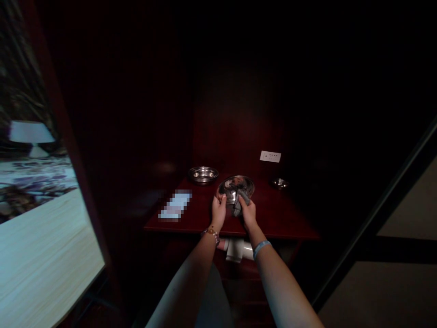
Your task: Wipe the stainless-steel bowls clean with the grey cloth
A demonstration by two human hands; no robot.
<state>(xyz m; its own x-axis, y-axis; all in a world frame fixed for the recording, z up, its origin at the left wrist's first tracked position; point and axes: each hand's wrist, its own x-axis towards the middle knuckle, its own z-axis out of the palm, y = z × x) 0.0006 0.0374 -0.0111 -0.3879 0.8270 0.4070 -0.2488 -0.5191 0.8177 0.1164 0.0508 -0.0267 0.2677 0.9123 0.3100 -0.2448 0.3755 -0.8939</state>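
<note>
Head view: I had the left hand (pixel 219 208) pinching a round, silvery metal bowl (pixel 228 187) at near left, the right hand (pixel 249 212) clutching a crumpled grey cloth (pixel 236 210) against it!

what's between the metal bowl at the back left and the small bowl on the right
In the head view, a shiny metal bowl held in the left hand, with a grey cloth in the right hand.

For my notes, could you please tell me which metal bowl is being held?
The middle bowl, gripped by the left hand, while the right hand holds a grey cloth against it; the left bowl and small right bowl sit untouched.
</note>
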